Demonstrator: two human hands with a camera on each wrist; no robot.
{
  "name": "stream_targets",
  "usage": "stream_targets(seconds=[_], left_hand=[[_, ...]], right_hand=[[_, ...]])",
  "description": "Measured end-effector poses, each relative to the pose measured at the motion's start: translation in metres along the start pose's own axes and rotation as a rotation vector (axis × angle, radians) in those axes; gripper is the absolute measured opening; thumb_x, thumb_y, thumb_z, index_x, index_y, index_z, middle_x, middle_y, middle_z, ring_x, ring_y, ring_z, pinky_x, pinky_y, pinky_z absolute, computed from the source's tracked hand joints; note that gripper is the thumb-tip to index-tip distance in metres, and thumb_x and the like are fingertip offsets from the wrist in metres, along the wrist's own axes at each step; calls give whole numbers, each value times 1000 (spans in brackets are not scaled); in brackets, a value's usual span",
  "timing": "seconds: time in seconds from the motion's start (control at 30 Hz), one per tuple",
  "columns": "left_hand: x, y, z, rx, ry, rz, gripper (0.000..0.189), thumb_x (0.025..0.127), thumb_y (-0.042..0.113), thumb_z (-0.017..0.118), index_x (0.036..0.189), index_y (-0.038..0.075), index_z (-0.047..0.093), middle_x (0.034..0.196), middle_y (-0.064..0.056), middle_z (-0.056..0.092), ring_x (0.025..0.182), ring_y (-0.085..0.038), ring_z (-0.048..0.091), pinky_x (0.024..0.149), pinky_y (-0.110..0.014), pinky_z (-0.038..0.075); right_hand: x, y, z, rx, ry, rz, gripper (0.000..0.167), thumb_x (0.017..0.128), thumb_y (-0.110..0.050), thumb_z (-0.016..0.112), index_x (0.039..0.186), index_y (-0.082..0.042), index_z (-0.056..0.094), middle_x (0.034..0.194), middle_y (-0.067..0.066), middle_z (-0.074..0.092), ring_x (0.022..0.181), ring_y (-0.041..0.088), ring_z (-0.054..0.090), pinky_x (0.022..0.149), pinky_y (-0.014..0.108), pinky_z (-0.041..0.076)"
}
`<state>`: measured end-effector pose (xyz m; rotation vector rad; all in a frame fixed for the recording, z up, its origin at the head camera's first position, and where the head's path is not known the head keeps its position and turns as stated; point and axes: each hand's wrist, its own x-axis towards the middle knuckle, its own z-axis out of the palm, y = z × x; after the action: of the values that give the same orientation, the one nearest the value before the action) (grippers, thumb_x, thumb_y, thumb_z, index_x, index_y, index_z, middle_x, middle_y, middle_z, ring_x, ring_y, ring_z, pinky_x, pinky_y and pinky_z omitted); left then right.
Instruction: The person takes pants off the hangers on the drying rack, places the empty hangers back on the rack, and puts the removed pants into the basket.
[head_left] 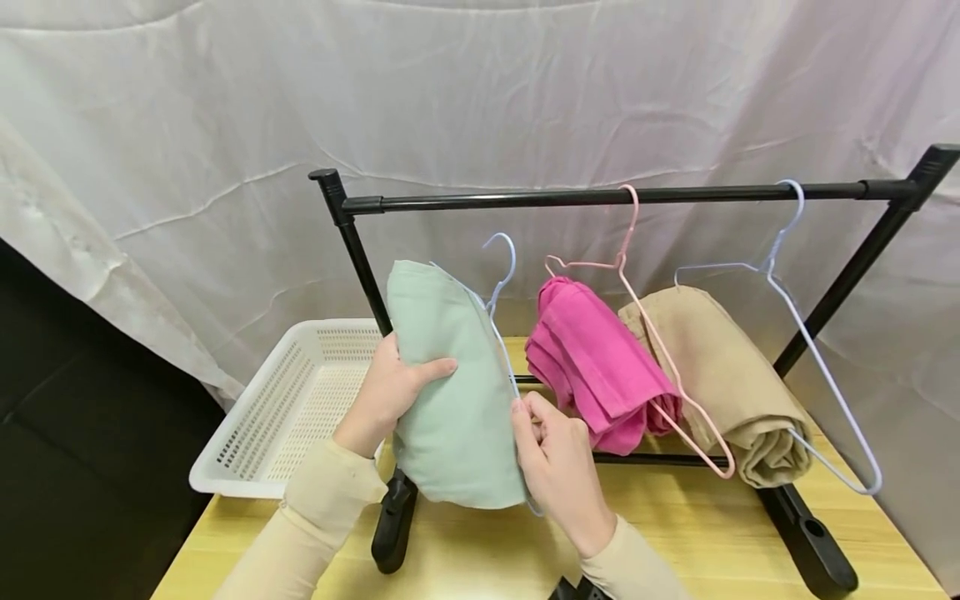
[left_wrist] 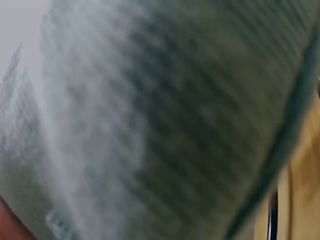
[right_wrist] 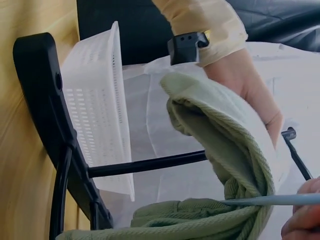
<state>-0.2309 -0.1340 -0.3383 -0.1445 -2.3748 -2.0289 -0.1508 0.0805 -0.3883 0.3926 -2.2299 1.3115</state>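
A light green folded garment (head_left: pixel 457 400) hangs over a pale blue hanger (head_left: pixel 491 310), whose hook stands free below the rail. My left hand (head_left: pixel 386 387) grips the garment's left side, thumb across its front. With thumb and curled fingers, my right hand (head_left: pixel 558 467) pinches the hanger's right side beside the cloth's edge. In the right wrist view the hanger's bar (right_wrist: pixel 280 200) runs from the fingers into the garment's fold (right_wrist: pixel 235 125). Blurred green cloth (left_wrist: pixel 175 120) fills most of the left wrist view.
A black rack's rail (head_left: pixel 480 201) carries a pink hanger (head_left: pixel 628 225) with a magenta garment (head_left: pixel 592 358) and another blue hanger (head_left: pixel 787 304) with a tan garment (head_left: pixel 720 375). A white perforated basket (head_left: pixel 247 442) stands left on the wooden table (head_left: pixel 472 558). White fabric (head_left: pixel 480 100) hangs behind.
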Motion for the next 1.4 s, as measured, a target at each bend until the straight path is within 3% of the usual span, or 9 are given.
stream_targets(seconds=[0.2,0.43,0.63,0.9,1.0,1.4], left_hand=[[-5,3,-3,82,20,81,61,88,12,84,140,0,56,132,-20,67,118,-33,67,105,-46,54],[-11,9,-8,151,34,117,61,90,18,86,140,1,55,130,-18,67,115,-29,67,102,-42,54],[-13,12,-17,136,31,182,50,88,13,87,131,3,62,123,-17,72,106,-20,70,97,-38,58],[-19,17,-26,130,21,191,51,89,11,86,132,2,59,124,-18,69,105,-18,69,97,-36,58],[-21,19,-30,132,29,180,51,89,12,86,131,3,59,122,-15,69,105,-15,69,96,-33,58],[-25,30,-45,96,44,254,47,87,8,87,125,7,60,107,7,72,99,-12,73,89,-28,61]], right_hand=[[0,3,3,-37,38,28,41,111,-23,60,73,-23,47,56,-20,21,52,-8,15,44,17,18],[4,7,4,-55,92,23,38,110,-18,62,74,-22,52,57,-20,21,53,-8,16,45,15,18],[6,12,6,-58,113,8,40,110,-17,61,72,-21,48,58,-19,20,53,-7,16,45,15,17],[2,20,8,-44,114,48,39,110,-18,61,73,-22,52,56,-19,22,51,-7,19,44,16,18],[0,21,8,-50,116,53,38,109,-17,61,73,-22,52,55,-19,22,51,-7,18,43,17,18],[1,22,8,-44,112,42,40,111,-20,60,72,-22,49,57,-18,22,51,-5,19,44,18,20]])
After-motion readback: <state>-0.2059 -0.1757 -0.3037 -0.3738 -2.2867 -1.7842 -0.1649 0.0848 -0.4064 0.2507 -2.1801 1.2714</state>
